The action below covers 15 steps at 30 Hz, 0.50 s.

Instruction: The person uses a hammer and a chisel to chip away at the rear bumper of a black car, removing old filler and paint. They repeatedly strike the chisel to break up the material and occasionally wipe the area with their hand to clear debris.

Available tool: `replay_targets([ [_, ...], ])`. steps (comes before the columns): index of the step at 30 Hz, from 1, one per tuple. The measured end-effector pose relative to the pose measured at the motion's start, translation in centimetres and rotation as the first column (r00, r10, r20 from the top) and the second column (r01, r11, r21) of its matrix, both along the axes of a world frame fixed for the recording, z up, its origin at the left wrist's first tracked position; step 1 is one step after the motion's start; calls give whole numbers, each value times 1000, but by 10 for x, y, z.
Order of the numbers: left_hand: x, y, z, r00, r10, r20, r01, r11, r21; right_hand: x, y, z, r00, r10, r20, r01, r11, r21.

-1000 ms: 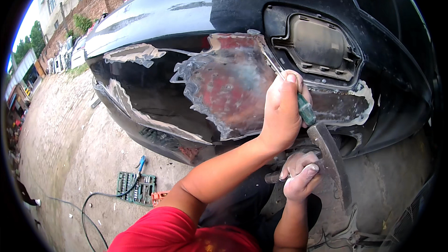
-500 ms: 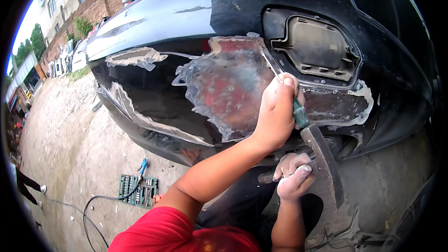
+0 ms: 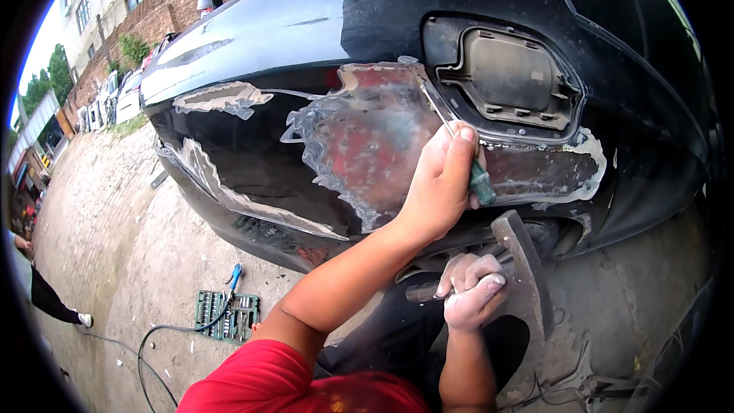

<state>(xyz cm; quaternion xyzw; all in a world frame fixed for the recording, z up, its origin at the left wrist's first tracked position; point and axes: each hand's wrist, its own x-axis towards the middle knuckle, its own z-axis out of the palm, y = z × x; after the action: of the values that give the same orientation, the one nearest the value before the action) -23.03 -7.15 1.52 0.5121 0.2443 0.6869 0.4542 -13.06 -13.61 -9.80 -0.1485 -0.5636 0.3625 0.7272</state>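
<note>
My left hand (image 3: 442, 183) is shut on a green-handled screwdriver (image 3: 480, 180). Its thin shaft slants up-left, with the tip against the edge of a bare, sanded patch (image 3: 367, 145) on a black car body panel (image 3: 306, 23), beside the open fuel filler recess (image 3: 508, 80). Lower down, my right hand (image 3: 470, 298) is shut on the handle of a hammer (image 3: 524, 268). The hammer's flat dark head stands upright just under the screwdriver's handle, a little apart from it.
More stripped paint strips run along the panel's left (image 3: 222, 95) and right (image 3: 566, 176). A green socket set (image 3: 225, 315) and a blue tool with a cable lie on the dirt ground. Another person's leg (image 3: 50, 302) shows at far left. Brick buildings stand behind.
My left hand has shifted slightly left and down along the panel with the screwdriver. The hammer has dropped a little below it.
</note>
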Motion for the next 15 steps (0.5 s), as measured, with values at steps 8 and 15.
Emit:
replay_targets([
  [8, -16, -6, 0, 991, -105, -81, 101, 993, -58, -18, -7, -5, 992, 34, -122, -37, 999, -20],
  [15, -16, -6, 1, 994, -50, -101, 45, 997, -58, -18, -5, -5, 992, 30, -124, -34, 999, -33],
])
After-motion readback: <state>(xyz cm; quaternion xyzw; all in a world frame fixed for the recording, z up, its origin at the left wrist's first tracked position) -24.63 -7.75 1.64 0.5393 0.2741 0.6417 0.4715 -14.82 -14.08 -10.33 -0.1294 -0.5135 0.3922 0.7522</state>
